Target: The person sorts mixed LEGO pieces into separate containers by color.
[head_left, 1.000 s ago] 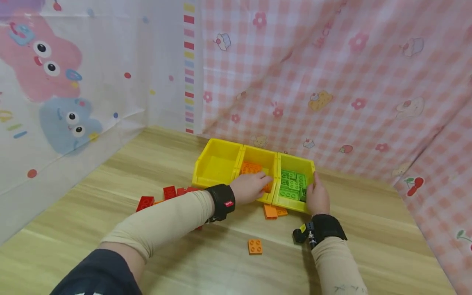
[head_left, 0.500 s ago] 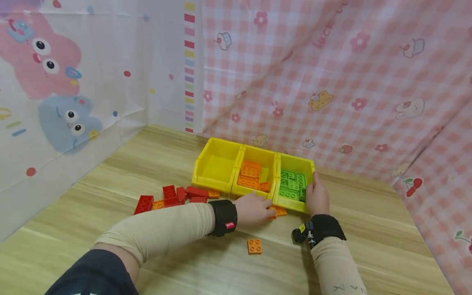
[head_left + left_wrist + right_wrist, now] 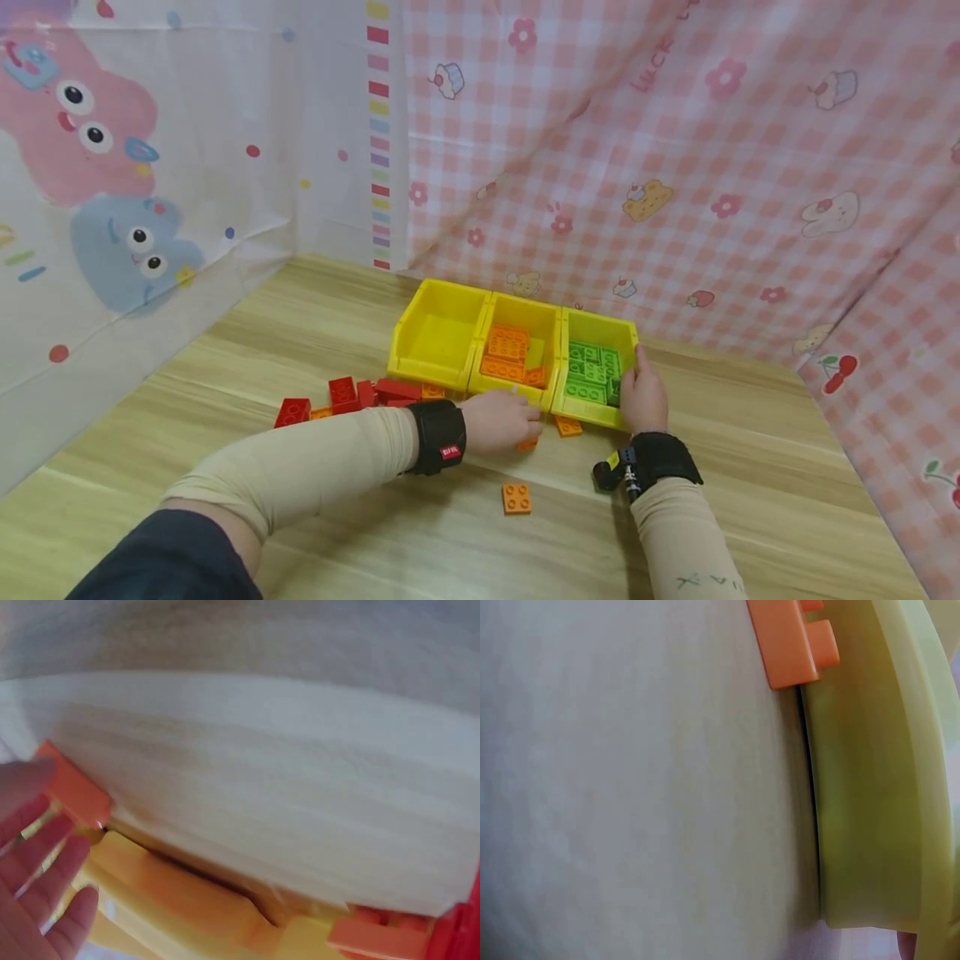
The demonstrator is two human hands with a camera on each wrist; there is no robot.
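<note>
My left hand (image 3: 498, 419) is just in front of the middle yellow bin (image 3: 508, 401), pinching an orange toy building block (image 3: 527, 445). In the left wrist view the thumb lies against this block (image 3: 75, 791), with the other fingers (image 3: 52, 896) spread by the bin's front. My right hand (image 3: 645, 395) grips the outer side of the right yellow bin (image 3: 588, 412), thumb at its rim. Green blocks (image 3: 592, 371) lie in that bin, and orange blocks (image 3: 506, 352) in the middle one. The right wrist view shows a bin wall (image 3: 870, 787) but hardly any of the hand.
The left yellow bin (image 3: 444, 329) adjoins the middle one and has no blocks in it. Several red blocks (image 3: 342, 394) and a few orange ones lie at the left. Another flat orange block (image 3: 516, 499) lies nearer the front, and one (image 3: 568, 427) lies before the bins.
My left hand has come out of the middle bin down to the table in front, then shifted left with an orange block. My right hand stays on the right bin.
</note>
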